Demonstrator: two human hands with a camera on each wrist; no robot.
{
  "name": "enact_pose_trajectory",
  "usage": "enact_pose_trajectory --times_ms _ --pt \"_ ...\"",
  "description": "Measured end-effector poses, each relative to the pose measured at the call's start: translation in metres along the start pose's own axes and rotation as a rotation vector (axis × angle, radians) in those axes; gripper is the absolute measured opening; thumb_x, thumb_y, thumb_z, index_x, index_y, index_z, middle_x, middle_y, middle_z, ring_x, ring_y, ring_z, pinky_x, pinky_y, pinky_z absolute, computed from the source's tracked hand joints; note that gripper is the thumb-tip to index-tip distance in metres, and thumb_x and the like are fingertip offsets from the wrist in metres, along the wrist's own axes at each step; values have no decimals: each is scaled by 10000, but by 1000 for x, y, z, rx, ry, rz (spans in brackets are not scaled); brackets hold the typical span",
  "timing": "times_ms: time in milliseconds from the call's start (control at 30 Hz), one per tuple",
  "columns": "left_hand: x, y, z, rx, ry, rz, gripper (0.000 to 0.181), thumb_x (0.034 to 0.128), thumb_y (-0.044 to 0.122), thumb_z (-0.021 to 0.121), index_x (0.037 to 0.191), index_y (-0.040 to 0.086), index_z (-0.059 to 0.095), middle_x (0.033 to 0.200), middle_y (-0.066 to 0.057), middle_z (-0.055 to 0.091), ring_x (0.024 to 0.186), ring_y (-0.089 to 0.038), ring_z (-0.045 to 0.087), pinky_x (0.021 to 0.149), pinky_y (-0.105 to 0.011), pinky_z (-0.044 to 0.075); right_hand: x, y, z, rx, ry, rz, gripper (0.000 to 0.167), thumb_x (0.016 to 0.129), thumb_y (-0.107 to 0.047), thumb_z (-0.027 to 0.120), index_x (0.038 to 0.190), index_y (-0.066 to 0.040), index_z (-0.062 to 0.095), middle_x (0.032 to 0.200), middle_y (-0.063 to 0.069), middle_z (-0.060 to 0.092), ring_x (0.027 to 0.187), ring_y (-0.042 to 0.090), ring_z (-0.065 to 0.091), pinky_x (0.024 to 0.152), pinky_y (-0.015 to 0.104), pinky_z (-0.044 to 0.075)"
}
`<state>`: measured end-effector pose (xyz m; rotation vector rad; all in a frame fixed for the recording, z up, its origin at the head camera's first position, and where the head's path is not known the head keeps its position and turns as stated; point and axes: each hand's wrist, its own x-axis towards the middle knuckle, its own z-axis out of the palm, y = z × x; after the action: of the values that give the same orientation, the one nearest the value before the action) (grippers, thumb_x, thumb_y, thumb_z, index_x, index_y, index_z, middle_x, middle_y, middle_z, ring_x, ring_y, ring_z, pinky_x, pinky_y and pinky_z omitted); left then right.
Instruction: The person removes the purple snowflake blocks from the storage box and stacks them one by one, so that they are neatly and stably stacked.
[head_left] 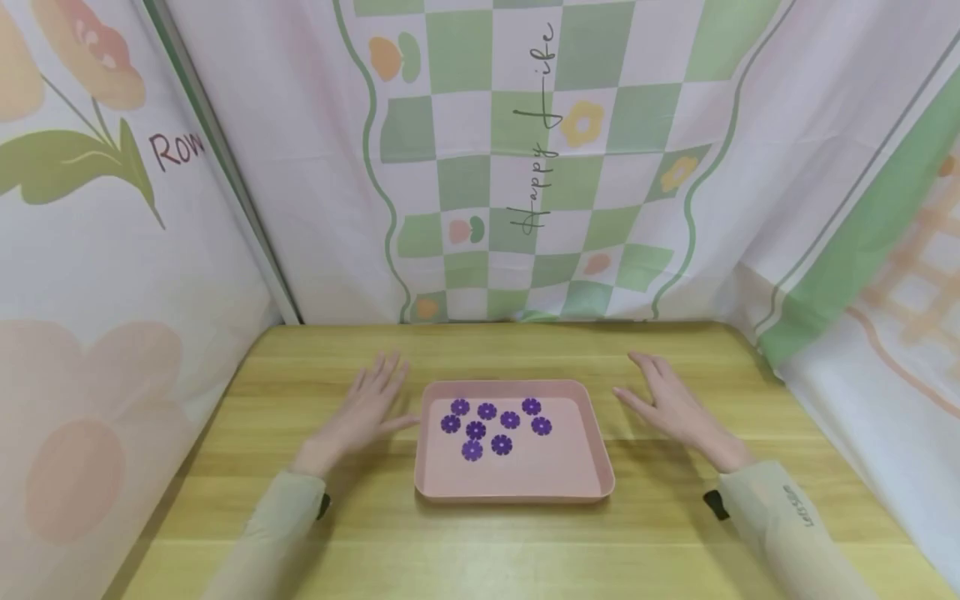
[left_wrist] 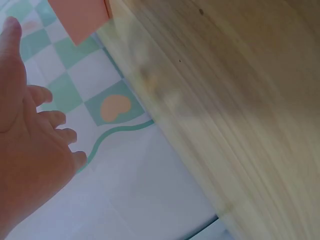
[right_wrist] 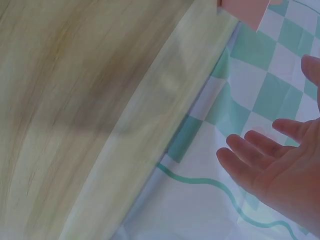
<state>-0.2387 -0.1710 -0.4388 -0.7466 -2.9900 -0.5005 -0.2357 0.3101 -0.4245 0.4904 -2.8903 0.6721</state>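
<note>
A shallow pink tray (head_left: 547, 475) lies on the wooden table, with several small purple flower-shaped pieces (head_left: 476, 430) spread over its back and left part. To the tray's left is my left hand (head_left: 362, 415), fingers spread and holding nothing; its thumb points toward the tray's left rim. On the other side my right hand (head_left: 678, 412) is apart from the tray, its fingers extended and nothing in them. Both wrist views show the palm side, the left hand (left_wrist: 32, 125) and the right hand (right_wrist: 285, 170) each bare of any object. A corner of the pink tray (left_wrist: 82, 17) shows at the top.
The wooden table (head_left: 510, 550) runs back to a hanging cloth (head_left: 517, 183) with green and white checks and lettering. Printed cloth also hangs at the left (head_left: 112, 333) and right. Dark bands sit at both sleeve cuffs.
</note>
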Motion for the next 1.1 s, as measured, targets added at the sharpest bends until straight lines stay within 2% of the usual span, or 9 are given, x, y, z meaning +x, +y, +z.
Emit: enact_pose_trajectory --times_ms 200,433,733,933,1100 --pt "1 4 2 -31 -7 19 951 924 493 628 1583 65 91 1665 -140 -39 1552 -372 -34 1263 -586 1 1 -2 3 27 -17 -7 765 1006 -398 551 1514 86 247 1502 367 317 1352 540 353 1116 717 309" --pt "3 7 6 -16 -21 36 947 927 491 625 1572 14 122 1663 -151 28 1547 -392 25 1260 -582 25 2 -9 6 53 -20 -43 704 990 -350 596 1464 101 336 1450 347 396 1241 512 483 1027 683 441" --pt "7 11 8 -15 -48 56 915 935 496 605 1565 26 137 1659 -119 52 1549 -370 36 1265 -552 -1 3 -15 9 69 -33 -72 676 964 -304 644 1441 96 381 1409 339 460 1213 489 529 973 634 512" --pt "8 11 12 -4 -45 94 880 937 461 615 1555 -5 197 1654 -152 97 1543 -389 88 1259 -581 44 6 -19 13 95 -28 -107 629 939 -249 678 1404 95 433 1353 331 513 1164 487 566 922 598 557" --pt "9 11 15 -1 -61 114 872 941 455 614 1548 -23 208 1644 -190 120 1541 -400 98 1266 -571 99 9 -21 15 106 -31 -118 630 915 -225 706 1395 91 447 1353 320 525 1166 485 573 959 599 540"
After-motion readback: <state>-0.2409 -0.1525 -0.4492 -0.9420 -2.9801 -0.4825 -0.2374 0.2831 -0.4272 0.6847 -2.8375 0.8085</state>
